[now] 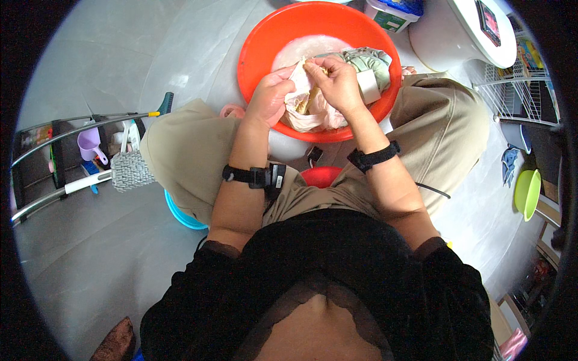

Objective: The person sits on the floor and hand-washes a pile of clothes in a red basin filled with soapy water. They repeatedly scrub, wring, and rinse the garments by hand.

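Observation:
A wide orange-red plastic basin [257,49] stands between my knees with cloudy, sudsy water [311,47] in it. Over its near half, my left hand [271,94] grips the left edge of a wet, pale pink and cream cloth [316,113]. My right hand [336,81] pinches the same cloth near its top, close to the fingers of my left. Yellowish patches show on the fabric between them. Right of my right hand lie a white block-like object [369,85] and bunched pale green cloth [372,65], both against the basin's right side.
A white toilet [433,36] with a phone [489,23] on its lid stands at the upper right, beside a white tub [390,16]. A wire rack [519,99] and a green basin [527,194] are at right. At left are a grey mop head [131,171] and a purple scoop [89,143].

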A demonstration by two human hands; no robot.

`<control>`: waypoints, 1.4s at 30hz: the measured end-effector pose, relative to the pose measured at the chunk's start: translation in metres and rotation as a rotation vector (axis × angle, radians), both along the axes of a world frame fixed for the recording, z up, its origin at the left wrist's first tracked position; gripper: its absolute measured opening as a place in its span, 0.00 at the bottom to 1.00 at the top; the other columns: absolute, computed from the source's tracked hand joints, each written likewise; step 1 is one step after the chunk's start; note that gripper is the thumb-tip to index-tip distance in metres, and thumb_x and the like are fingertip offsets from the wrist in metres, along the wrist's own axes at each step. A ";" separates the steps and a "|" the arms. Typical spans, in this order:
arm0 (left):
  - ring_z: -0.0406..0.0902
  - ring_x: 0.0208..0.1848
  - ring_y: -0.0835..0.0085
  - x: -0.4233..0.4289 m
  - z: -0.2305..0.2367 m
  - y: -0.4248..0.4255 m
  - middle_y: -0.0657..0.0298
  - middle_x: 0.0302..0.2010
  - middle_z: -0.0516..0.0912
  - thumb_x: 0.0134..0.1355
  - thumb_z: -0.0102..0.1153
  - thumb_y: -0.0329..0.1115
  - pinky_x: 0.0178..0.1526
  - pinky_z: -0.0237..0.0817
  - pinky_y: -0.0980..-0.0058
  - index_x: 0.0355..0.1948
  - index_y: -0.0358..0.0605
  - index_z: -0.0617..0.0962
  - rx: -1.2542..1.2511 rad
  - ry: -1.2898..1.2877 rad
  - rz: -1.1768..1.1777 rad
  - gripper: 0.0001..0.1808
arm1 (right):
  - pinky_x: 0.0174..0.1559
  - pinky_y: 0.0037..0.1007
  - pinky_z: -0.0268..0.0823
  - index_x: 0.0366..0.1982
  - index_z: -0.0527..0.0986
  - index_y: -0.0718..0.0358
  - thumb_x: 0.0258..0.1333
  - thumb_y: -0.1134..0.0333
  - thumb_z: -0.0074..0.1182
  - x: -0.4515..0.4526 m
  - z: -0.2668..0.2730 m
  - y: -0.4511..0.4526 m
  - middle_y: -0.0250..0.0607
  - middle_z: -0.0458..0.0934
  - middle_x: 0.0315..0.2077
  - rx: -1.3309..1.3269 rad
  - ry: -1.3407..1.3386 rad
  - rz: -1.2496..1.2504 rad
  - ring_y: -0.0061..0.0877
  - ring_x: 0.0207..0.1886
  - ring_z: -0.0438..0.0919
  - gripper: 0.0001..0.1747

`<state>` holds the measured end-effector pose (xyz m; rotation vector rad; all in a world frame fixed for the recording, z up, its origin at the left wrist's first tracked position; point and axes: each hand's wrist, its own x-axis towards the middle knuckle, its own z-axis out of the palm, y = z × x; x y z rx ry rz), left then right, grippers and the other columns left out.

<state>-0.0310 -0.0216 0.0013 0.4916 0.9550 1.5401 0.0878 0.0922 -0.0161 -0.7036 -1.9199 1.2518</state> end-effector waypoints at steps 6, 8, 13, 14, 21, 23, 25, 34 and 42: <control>0.76 0.50 0.74 0.000 -0.007 0.000 0.60 0.49 0.78 0.53 0.43 0.21 0.55 0.66 0.76 0.58 0.31 0.71 -0.010 0.311 -0.013 0.28 | 0.36 0.36 0.73 0.26 0.81 0.67 0.47 0.67 0.60 -0.002 0.015 -0.010 0.50 0.80 0.27 0.273 -0.073 -0.016 0.43 0.30 0.80 0.09; 0.76 0.49 0.75 0.003 -0.004 0.001 0.60 0.48 0.78 0.53 0.43 0.21 0.55 0.66 0.76 0.58 0.31 0.71 0.003 0.335 -0.037 0.28 | 0.35 0.35 0.73 0.25 0.80 0.66 0.45 0.68 0.59 -0.003 0.014 -0.010 0.49 0.80 0.25 0.273 -0.098 -0.074 0.42 0.28 0.80 0.08; 0.76 0.49 0.75 0.009 0.004 0.001 0.62 0.48 0.78 0.53 0.43 0.21 0.55 0.65 0.76 0.58 0.32 0.72 -0.041 0.131 -0.022 0.28 | 0.34 0.30 0.72 0.24 0.81 0.65 0.43 0.65 0.62 0.000 0.007 0.001 0.45 0.81 0.22 -0.164 -0.086 -0.070 0.33 0.26 0.81 0.09; 0.76 0.49 0.75 0.007 0.001 0.001 0.62 0.48 0.78 0.53 0.43 0.21 0.55 0.65 0.76 0.58 0.33 0.72 -0.051 0.110 -0.004 0.27 | 0.34 0.30 0.73 0.24 0.81 0.65 0.43 0.65 0.63 0.000 0.001 0.003 0.45 0.81 0.23 -0.220 -0.057 -0.053 0.32 0.27 0.81 0.10; 0.75 0.51 0.74 0.006 0.002 0.000 0.61 0.49 0.77 0.53 0.45 0.21 0.56 0.65 0.75 0.58 0.32 0.72 -0.051 0.266 -0.002 0.27 | 0.33 0.32 0.73 0.25 0.81 0.66 0.46 0.66 0.61 0.000 0.013 -0.005 0.47 0.80 0.25 0.236 -0.061 -0.014 0.37 0.28 0.80 0.09; 0.74 0.52 0.74 0.004 -0.006 0.000 0.61 0.50 0.77 0.53 0.45 0.21 0.57 0.64 0.75 0.57 0.32 0.72 -0.040 0.323 0.002 0.27 | 0.33 0.34 0.73 0.25 0.80 0.66 0.45 0.66 0.60 -0.001 0.012 -0.006 0.48 0.79 0.24 0.241 -0.059 -0.019 0.39 0.27 0.80 0.09; 0.74 0.53 0.74 0.005 -0.003 0.000 0.60 0.51 0.76 0.53 0.46 0.20 0.57 0.64 0.75 0.57 0.32 0.73 -0.037 0.281 0.002 0.27 | 0.34 0.33 0.73 0.24 0.79 0.67 0.45 0.66 0.60 -0.002 0.011 -0.007 0.48 0.80 0.24 0.181 -0.076 -0.047 0.37 0.27 0.81 0.09; 0.76 0.52 0.71 0.002 -0.010 0.000 0.59 0.51 0.77 0.52 0.46 0.20 0.56 0.66 0.74 0.59 0.32 0.71 -0.063 0.016 0.049 0.29 | 0.34 0.27 0.71 0.29 0.80 0.67 0.49 0.63 0.59 0.002 -0.008 0.008 0.45 0.81 0.23 -0.234 -0.031 -0.045 0.26 0.26 0.79 0.12; 0.73 0.56 0.72 0.000 -0.009 -0.001 0.58 0.54 0.75 0.52 0.46 0.19 0.59 0.63 0.73 0.60 0.33 0.69 -0.010 0.004 -0.036 0.31 | 0.37 0.34 0.72 0.30 0.79 0.67 0.50 0.65 0.60 0.003 0.012 -0.003 0.50 0.80 0.29 0.161 -0.082 0.012 0.38 0.32 0.81 0.11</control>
